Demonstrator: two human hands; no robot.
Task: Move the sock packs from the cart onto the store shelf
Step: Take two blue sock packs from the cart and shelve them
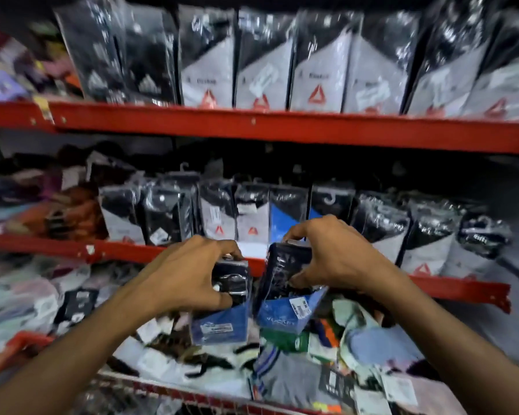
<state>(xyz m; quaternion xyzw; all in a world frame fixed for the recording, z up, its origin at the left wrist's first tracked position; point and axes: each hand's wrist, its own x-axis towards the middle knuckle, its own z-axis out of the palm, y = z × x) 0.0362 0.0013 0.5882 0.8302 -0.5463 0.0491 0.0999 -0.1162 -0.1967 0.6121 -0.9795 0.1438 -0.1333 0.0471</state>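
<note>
Each of my hands holds a black-and-blue sock pack above the cart. My left hand (pixel 189 274) grips the top of one pack (pixel 222 322), which hangs upright. My right hand (pixel 330 253) grips a second pack (pixel 285 310), tilted with its blue bottom to the right. Both packs are just in front of the middle red shelf (pixel 126 253). On that shelf stands a row of wrapped sock packs (pixel 252 217), with a blue one (pixel 285 220) directly behind my hands. The cart (pixel 192 393) below holds a jumble of loose socks and packs.
The upper red shelf (pixel 282 127) carries a full row of black-and-grey sock packs (pixel 318 70). Mixed coloured garments (pixel 42 205) pile up at the left of both shelves. The right end of the middle shelf's red lip (pixel 498 295) is bent and torn.
</note>
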